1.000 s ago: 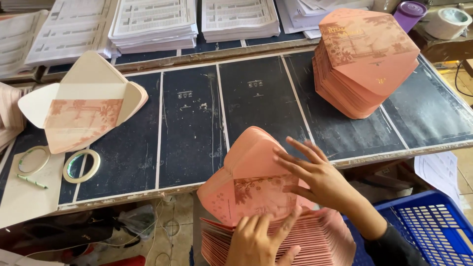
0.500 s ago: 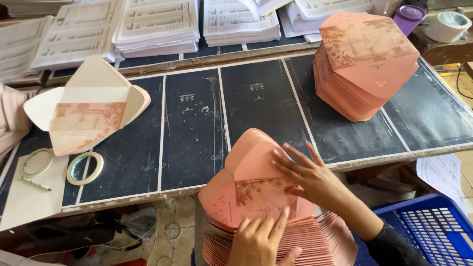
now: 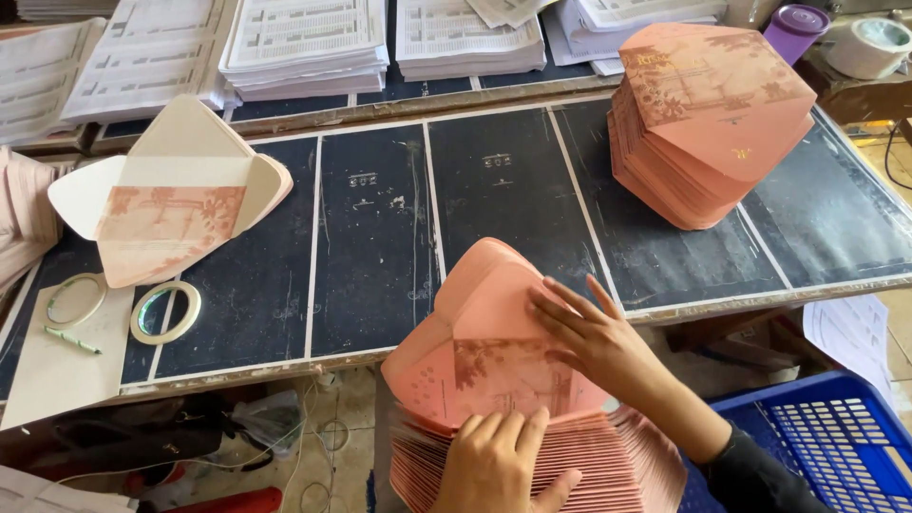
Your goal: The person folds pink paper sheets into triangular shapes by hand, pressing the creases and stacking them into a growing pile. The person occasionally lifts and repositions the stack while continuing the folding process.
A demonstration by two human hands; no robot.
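A: Where does the head view look from?
B: From above the person's chest, tilted steeply down and forward across the dark table [image 3: 380,247].

A: How near?
B: Close: both hands fill the bottom edge, and stacked paper sheets [image 3: 304,43] line the far top edge.

Print-finishing workshop, dark worktable [image 3: 380,247], stacks of printed sheets [image 3: 304,43], piles of pink die-cut envelope blanks [image 3: 708,123], tape rolls [image 3: 166,312]
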